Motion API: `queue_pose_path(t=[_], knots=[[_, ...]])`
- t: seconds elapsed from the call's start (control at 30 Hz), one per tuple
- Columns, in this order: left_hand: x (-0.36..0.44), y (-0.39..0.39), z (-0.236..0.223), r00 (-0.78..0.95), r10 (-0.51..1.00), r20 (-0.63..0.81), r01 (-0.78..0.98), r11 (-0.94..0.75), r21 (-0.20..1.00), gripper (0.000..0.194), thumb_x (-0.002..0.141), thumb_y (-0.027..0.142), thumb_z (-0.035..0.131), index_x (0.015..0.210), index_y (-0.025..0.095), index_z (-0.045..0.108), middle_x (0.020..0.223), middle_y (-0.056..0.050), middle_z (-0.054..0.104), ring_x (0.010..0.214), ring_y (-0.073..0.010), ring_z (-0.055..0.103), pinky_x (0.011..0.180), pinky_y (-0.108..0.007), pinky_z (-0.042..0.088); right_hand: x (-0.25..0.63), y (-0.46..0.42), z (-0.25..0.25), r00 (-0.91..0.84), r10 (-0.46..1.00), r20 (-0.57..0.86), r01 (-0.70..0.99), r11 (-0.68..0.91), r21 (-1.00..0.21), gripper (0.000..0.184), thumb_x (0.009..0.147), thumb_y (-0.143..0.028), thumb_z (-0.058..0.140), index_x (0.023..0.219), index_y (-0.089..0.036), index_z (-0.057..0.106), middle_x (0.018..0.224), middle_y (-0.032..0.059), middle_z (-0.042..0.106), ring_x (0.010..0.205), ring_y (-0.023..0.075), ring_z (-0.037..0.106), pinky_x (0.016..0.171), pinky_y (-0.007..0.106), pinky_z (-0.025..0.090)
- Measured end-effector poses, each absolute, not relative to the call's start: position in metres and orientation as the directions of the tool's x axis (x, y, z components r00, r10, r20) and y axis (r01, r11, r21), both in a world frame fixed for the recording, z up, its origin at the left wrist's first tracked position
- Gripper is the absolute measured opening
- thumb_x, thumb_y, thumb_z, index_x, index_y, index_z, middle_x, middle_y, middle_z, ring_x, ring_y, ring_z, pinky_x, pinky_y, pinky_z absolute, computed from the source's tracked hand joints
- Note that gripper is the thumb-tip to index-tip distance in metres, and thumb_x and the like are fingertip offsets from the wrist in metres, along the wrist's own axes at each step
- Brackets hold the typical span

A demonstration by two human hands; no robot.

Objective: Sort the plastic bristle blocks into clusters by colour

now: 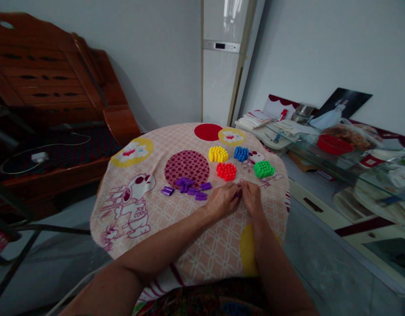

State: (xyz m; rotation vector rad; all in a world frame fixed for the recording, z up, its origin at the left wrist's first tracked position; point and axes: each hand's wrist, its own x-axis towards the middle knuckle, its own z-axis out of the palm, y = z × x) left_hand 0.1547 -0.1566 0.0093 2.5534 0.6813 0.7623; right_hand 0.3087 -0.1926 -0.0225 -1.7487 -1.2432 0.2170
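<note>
My left hand (222, 200) and my right hand (251, 195) meet near the table's right-hand middle, fingertips close together and curled. A bit of a purple plastic piece (239, 191) shows between them; the fingers hide most of it. Left of my left hand, several loose purple plastic pieces (186, 184) lie scattered. Just beyond my hands is a tight cluster of small red pieces (226, 171) standing upright. Behind it are a yellow cluster (218, 154) and a blue cluster (241, 153). A green cluster (263, 169) stands to the right.
A patterned cloth (182, 237) covers the round table. To the right, a glass-topped cabinet (347, 175) holds papers, a red bowl (334, 145) and bags. At left stands a wooden bench (51, 83) with a charger and cable. A tall white air conditioner (220, 79) is behind.
</note>
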Motion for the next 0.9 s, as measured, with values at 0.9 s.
queue_pose_path(t=[0.9], knots=[[0.097,-0.076,0.024,0.723,0.68,0.12,0.533,-0.66,0.53,0.006,0.075,0.022,0.068,0.076,0.017,0.072,0.073,-0.002,0.069,0.067,-0.0136,0.06,0.066,-0.023,0.044,0.308,-0.191,-0.021,0.485,0.811,0.328,0.652,-0.085,-0.753,0.048,0.091,-0.05,0.038,0.055,-0.021,0.049,0.051,0.0008,0.052,0.053,0.0139,0.045,0.056,0.028,0.032]])
